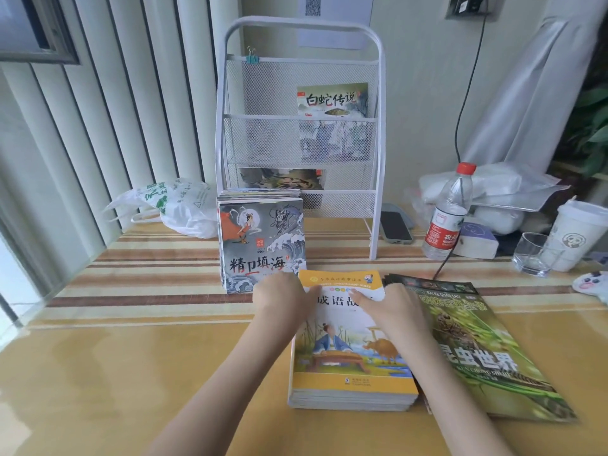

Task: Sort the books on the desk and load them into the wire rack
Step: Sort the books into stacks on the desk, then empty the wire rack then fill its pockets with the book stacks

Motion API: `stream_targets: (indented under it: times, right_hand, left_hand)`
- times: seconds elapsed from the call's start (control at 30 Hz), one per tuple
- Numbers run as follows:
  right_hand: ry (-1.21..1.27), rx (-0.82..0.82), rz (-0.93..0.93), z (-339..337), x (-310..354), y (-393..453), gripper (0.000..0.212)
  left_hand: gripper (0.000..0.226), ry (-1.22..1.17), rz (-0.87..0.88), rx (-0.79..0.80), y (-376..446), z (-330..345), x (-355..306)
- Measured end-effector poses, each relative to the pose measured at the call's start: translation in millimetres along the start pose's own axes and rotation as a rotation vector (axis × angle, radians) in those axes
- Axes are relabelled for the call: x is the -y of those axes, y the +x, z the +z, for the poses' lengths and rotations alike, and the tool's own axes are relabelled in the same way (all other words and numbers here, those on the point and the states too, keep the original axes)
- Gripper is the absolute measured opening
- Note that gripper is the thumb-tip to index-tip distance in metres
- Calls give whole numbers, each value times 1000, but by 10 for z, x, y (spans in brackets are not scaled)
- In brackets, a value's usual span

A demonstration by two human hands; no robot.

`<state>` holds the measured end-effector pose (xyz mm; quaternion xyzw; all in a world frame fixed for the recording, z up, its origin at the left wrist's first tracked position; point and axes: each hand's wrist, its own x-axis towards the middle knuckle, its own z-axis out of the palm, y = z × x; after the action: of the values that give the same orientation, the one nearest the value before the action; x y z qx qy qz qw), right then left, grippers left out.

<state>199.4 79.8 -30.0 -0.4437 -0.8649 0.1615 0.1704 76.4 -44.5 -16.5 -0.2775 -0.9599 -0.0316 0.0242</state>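
Observation:
A stack of yellow-covered books point(348, 353) lies on the desk in front of me. My left hand point(283, 297) holds its far left corner, thumb on the cover. My right hand point(391, 307) grips the far right part, thumb on the cover and fingers over the edge. Right of it lie green insect books point(477, 350). A stack of grey picture books point(263, 238) sits at the foot of the white wire rack point(379, 93). The rack holds one book point(332, 100) in its top pocket and another point(283, 179) lower down.
A white plastic bag point(177, 205) lies left of the rack. A phone point(394, 227), a water bottle point(447, 215), a glass point(536, 253), a paper cup point(575, 232) and wrapped packages crowd the back right. A black cable point(444, 261) runs down to the desk.

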Motion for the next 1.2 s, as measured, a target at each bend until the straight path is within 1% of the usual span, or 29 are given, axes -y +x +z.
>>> stream_targets:
  times: [0.03, 0.1, 0.13, 0.2, 0.23, 0.3, 0.37, 0.4, 0.43, 0.47, 0.53, 0.57, 0.6, 0.63, 0.7, 0.77, 0.83, 0.87, 0.93, 1.0, 1.07, 1.13, 1.2]
  right_hand:
    - [-40, -23, -21, -23, 13, 3, 58]
    - [-66, -19, -73, -66, 53, 18, 47]
    - [-73, -7, -89, -85, 82, 24, 47]
    - [-107, -3, -105, -125, 152, 44, 62]
    - [-133, -22, -115, -142, 198, 56, 70]
    - [-170, -96, -140, -182, 320, 95, 79]
    - [-150, -175, -176, -235, 474, 182, 80]
    - [-126, -203, -204, -266, 563, 250, 78]
    - [-101, -224, -237, -300, 661, 334, 75]
    - [-81, -243, -277, -339, 763, 433, 70]
    - [-42, -296, -358, -432, 971, 684, 61]
    - [-13, -326, -393, -480, 1078, 830, 58]
    - [21, -351, -422, -524, 1182, 979, 55]
    - [54, -372, -449, -561, 1285, 1128, 53]
    - [90, -406, -503, -614, 1474, 1434, 54]
    - [81, -446, -560, -663, 1643, 1759, 59]
    - [65, -481, -611, -723, 1798, 2091, 63]
    - [50, -492, -637, -757, 1874, 2250, 65]
    - [-6, -512, -687, -828, 2020, 2545, 70]
    - [-62, -533, -707, -899, 2131, 2786, 70]
    - [-98, -554, -705, -945, 2178, 2982, 62]
    - [-143, -538, -703, -951, 2175, 3122, 53]
    - [-182, -520, -717, -919, 2154, 3192, 50]
  left_hand:
    - [61, 18, 10, -2, 13, -44, 6]
    - [53, 20, 37, 16, 36, -75, 35]
    - [49, -1, 52, 25, 43, -84, 55]
    - [41, -77, 69, 1, 79, -163, 114]
    - [40, -115, 69, -50, 124, -246, 147]
    - [35, -200, 54, -257, 301, -491, 203]
    - [29, -310, 70, -506, 543, -796, 231]
    - [27, -362, 117, -615, 679, -939, 247]
    - [25, -391, 192, -681, 823, -1057, 261]
    - [30, -362, 292, -691, 968, -1153, 271]
    - [57, -156, 496, -589, 1260, -1241, 272]
    - [70, -67, 552, -528, 1393, -1250, 266]
    - [77, -7, 570, -486, 1517, -1237, 258]
    - [76, 17, 562, -460, 1643, -1206, 248]
    - [61, 36, 529, -442, 1875, -1112, 219]
    - [48, 94, 505, -518, 2086, -1048, 200]
    - [43, 113, 474, -625, 2275, -1041, 186]
    - [42, 97, 454, -638, 2351, -1059, 180]
    - [42, 52, 414, -590, 2468, -1108, 171]
    - [42, 49, 430, -540, 2561, -1123, 158]
    - [40, 54, 464, -510, 2616, -1106, 144]
    - [41, 50, 467, -528, 2639, -1094, 135]
    - [42, 52, 466, -558, 2648, -1085, 137]
